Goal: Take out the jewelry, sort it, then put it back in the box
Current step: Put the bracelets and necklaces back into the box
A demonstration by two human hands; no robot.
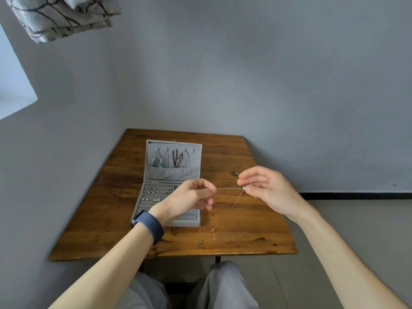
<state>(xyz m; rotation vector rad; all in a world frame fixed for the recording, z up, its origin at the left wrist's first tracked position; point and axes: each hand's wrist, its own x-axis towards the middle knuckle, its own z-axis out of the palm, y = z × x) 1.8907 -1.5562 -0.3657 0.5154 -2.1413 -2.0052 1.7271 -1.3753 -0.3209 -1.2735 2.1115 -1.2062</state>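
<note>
A grey jewelry box (172,175) stands open on the wooden table (124,197). Necklaces hang in its raised lid, and earrings and rings sit in the tray rows below. My left hand (189,197) and my right hand (265,188) are raised above the table, just right of the box. Each pinches one end of a thin silver chain (229,188), which is stretched level between them. A loose length of the chain hangs down from my right fingertips. My left wrist wears a dark blue band.
Another thin chain (227,235) and a few small jewelry pieces (200,242) lie on the table near its front edge. Grey walls close in the table's left and far sides. My knees show beneath the front edge.
</note>
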